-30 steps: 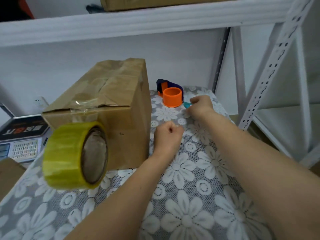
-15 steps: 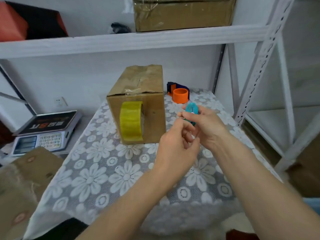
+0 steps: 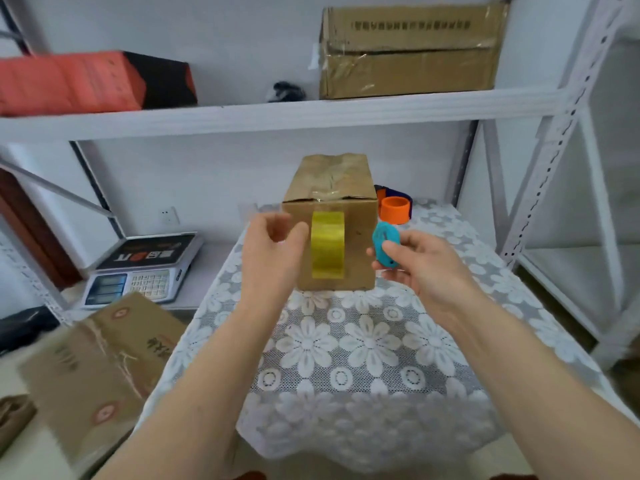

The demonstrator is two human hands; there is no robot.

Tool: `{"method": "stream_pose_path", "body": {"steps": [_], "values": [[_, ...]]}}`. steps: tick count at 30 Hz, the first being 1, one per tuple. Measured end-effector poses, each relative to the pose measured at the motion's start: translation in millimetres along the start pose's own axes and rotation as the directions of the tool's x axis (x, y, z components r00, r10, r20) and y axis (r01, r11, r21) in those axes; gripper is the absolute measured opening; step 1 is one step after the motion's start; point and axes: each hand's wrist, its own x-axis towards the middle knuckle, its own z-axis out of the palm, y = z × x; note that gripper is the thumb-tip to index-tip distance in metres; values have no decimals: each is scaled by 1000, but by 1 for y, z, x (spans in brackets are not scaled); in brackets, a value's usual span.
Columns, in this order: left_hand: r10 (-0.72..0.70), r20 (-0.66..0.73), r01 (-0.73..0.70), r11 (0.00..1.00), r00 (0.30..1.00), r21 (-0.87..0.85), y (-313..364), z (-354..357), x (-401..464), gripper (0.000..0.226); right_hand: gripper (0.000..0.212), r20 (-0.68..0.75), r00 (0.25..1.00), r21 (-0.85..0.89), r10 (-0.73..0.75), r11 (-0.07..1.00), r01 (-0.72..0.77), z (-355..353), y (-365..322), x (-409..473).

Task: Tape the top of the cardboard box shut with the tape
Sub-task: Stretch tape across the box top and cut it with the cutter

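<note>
Right hand [image 3: 420, 268] pinches a smooth teal oval cutter [image 3: 386, 247] — left hand [image 3: 270, 252] loosely curled (empty) beside glossy yellow tape [image 3: 327, 248].

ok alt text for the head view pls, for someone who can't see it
A person's right hand holds a small teal cutter beside a cardboard box on a floral-clothed table. A yellow tape roll hangs against the box's front, and the empty left hand reaches toward it.
</note>
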Motion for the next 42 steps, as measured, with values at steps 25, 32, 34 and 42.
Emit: {"method": "stream_pose_path", "body": {"steps": [25,32,34,42], "values": [[-404,440,540,806,802,-242,-19,26,49,28,22,97,898,-638,-429,666,387,49,-43,78],[-439,399,551,803,805,-228,-16,40,49,21,24,167,875,-705,-453,566,428,45,-37,79],[-447,372,545,809,814,-219,-18,42,48,23,26,157,871,-709,-466,560,428,45,-35,79],[-494,310,563,801,813,-201,-13,45,44,12,24,124,848,-714,-515,547,437,46,-29,75]]}}
